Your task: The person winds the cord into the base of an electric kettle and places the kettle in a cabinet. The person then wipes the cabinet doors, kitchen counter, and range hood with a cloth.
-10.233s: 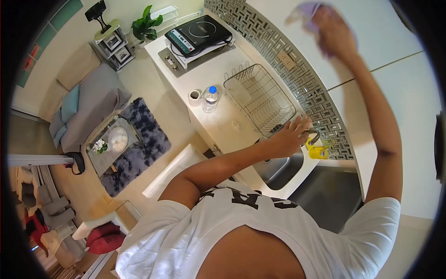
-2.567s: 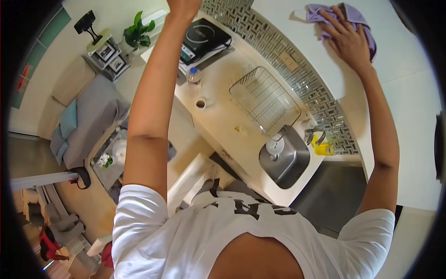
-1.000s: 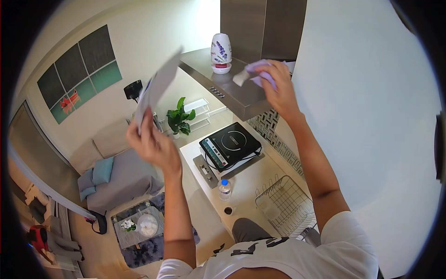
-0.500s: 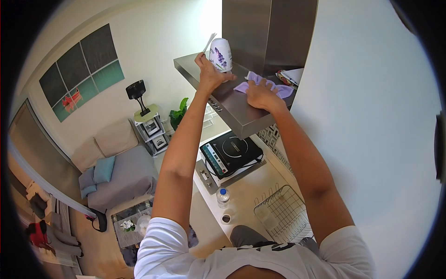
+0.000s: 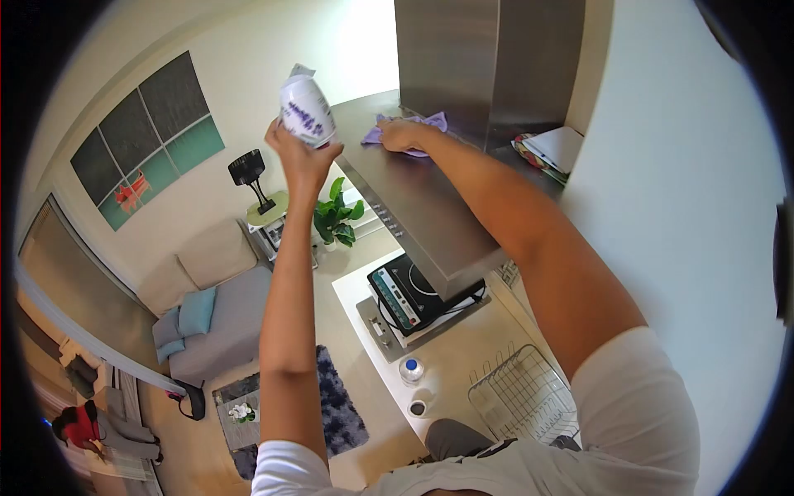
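Note:
My left hand [image 5: 299,161] is closed around a white air freshener [image 5: 307,112] printed with purple lavender, held up off the left edge of the range hood [image 5: 413,202]. A small greyish piece sticks up behind its top; I cannot make out what it is. My right hand [image 5: 404,135] presses a purple cloth [image 5: 435,122] onto the hood's steel top, near its far left part. The fingers are bunched on the cloth and partly hide it.
Papers and a patterned item [image 5: 550,153] lie at the hood's right end by the wall. Below are an induction cooker [image 5: 405,293], a water bottle [image 5: 411,370], a cup [image 5: 418,407] and a wire dish rack [image 5: 525,393]. A person [image 5: 91,426] is at the far lower left.
My left hand has lifted the air freshener off the hood and moved it left. My right hand has slid the cloth left and farther back across the hood top.

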`<state>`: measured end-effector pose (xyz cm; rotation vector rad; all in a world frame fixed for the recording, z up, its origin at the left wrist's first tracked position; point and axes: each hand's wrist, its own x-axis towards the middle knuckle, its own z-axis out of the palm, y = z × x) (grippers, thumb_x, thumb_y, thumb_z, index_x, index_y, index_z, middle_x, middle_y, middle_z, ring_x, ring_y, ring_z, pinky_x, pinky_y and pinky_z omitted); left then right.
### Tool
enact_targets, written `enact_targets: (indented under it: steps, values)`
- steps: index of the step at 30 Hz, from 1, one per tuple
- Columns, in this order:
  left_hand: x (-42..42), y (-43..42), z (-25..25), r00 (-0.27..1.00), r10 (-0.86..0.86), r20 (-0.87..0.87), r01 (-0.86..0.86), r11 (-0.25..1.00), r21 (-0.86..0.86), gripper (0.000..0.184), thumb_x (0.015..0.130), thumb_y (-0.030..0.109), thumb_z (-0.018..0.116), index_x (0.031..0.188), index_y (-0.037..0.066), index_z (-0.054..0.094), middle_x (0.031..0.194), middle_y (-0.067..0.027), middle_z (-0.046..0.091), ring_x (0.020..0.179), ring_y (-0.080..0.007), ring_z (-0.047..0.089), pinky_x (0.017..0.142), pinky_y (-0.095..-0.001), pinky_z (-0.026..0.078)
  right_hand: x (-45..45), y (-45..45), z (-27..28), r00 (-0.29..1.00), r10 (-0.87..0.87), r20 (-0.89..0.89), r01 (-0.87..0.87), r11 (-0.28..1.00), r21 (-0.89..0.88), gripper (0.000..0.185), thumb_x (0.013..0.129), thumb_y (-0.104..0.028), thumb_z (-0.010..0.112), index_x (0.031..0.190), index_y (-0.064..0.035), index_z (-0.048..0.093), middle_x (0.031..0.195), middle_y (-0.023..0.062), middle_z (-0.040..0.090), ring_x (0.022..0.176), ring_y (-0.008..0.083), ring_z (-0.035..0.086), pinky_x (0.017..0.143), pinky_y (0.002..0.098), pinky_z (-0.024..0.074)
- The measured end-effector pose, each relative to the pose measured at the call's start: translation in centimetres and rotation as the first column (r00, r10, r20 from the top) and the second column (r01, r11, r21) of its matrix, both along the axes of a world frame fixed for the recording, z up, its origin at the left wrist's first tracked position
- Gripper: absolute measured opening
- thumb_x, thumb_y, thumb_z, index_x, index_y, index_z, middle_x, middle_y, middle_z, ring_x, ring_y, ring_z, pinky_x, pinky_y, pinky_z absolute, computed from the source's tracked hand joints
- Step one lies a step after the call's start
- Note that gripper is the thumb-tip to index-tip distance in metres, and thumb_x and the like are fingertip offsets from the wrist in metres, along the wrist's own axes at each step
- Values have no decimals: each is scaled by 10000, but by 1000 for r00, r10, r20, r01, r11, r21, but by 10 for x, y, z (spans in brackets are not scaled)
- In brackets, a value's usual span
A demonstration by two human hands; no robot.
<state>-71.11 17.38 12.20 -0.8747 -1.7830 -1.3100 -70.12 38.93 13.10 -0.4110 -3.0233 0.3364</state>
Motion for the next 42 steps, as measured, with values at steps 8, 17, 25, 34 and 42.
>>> enact_targets:
  steps: [8,17,25,34,42]
  values:
    - [-22,-68,-19,982,170,-80,-174,984,-39,787,569,127,779,1227,-57,389,1282,-239,336,1191,-380,361,987,-403,356,-124,23,11,998,57,-3,-56,986,157,504,973,-314,388,1433,-129,302,1470,181,292,1355,329,290,1103,438,255]
    - [-34,-109,-45,969,242,41,-241,970,-29,803,582,125,800,1252,-35,387,1301,-222,331,1235,-351,334,997,-406,343,-221,48,9,975,222,-13,-219,969,118,489,980,-331,380,1438,-176,306,1484,137,287,1359,300,291,1112,424,236]
    - [-30,-81,-48,980,158,117,-160,987,12,823,549,123,845,1227,-45,410,1266,-208,345,1152,-317,430,990,-370,376,-160,35,20,886,464,10,-463,883,80,437,986,-349,404,1408,-237,384,1498,53,294,1355,258,298,1120,373,218]
    - [-37,-9,12,999,20,31,-20,1000,1,841,493,292,884,1129,-64,464,1169,-233,424,1121,-358,401,914,-426,416,1,-7,17,899,439,-13,-389,782,-486,331,956,-178,519,1282,-218,564,1412,44,435,1276,168,395,1049,224,285]
    - [-77,115,22,911,-323,256,369,916,-156,736,457,311,883,1012,-48,558,1079,-219,485,1043,-338,446,900,-390,427,158,-53,13,845,526,-96,-515,752,-411,330,945,-347,509,1259,-276,578,1377,90,471,1237,237,444,1058,306,289]
